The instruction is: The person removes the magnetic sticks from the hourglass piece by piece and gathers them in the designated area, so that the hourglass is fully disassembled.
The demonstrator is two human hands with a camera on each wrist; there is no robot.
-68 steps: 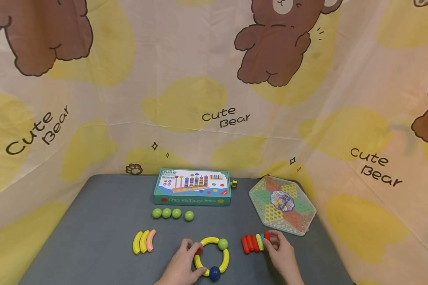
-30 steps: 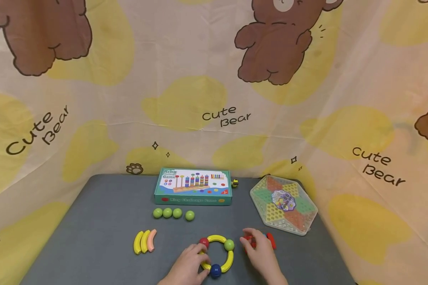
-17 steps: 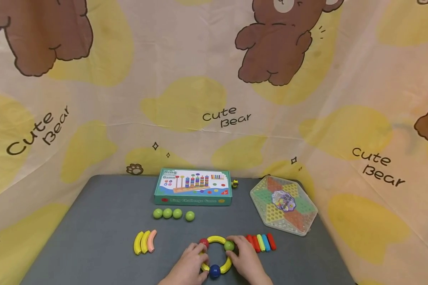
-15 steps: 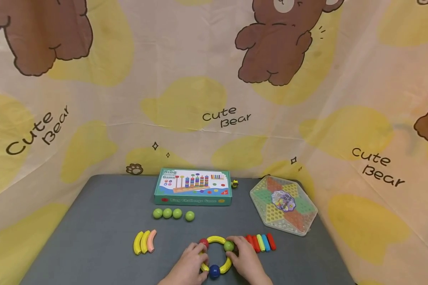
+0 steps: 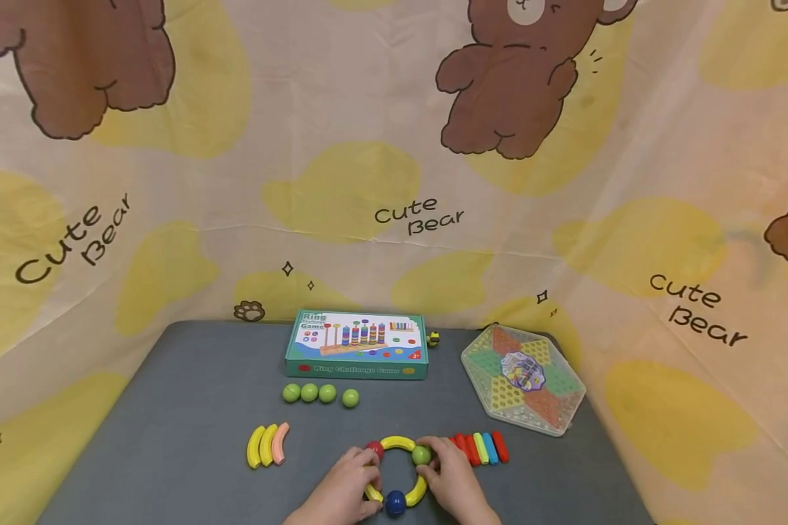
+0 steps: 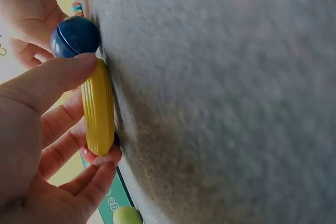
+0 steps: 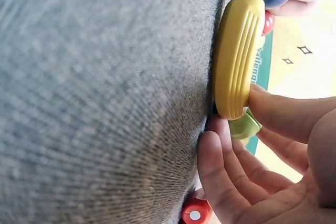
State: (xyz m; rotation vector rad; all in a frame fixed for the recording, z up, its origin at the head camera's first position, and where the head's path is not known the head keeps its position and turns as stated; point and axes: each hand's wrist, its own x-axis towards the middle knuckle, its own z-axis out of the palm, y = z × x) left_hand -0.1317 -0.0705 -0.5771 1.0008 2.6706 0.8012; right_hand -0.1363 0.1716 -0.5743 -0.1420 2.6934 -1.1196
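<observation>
A ring of curved yellow rods [image 5: 398,442] joined by balls lies on the dark table in front of me. Its red ball [image 5: 375,448] is upper left, the green ball [image 5: 422,455] upper right, the blue ball [image 5: 395,503] nearest me. My left hand [image 5: 343,487] grips the left curved rod [image 6: 98,108], thumb by the blue ball and fingertips beside the red one. From the right, my right hand [image 5: 458,483] holds the ring around the green ball, its thumb at the end of the right curved rod [image 7: 237,56]. Fingers partly hide both balls.
Red, lime and blue straight rods [image 5: 489,448] lie beside my right hand. Farther left are two yellow arcs and a pink arc [image 5: 279,443]. Behind stand several green balls [image 5: 309,393], a game box [image 5: 357,370], a small bee figure [image 5: 433,338] and a hexagonal board [image 5: 524,373].
My right hand has left a red rod at the right end of the row and come leftward to the green ball. The ring has shifted slightly right, my left hand staying on it.
</observation>
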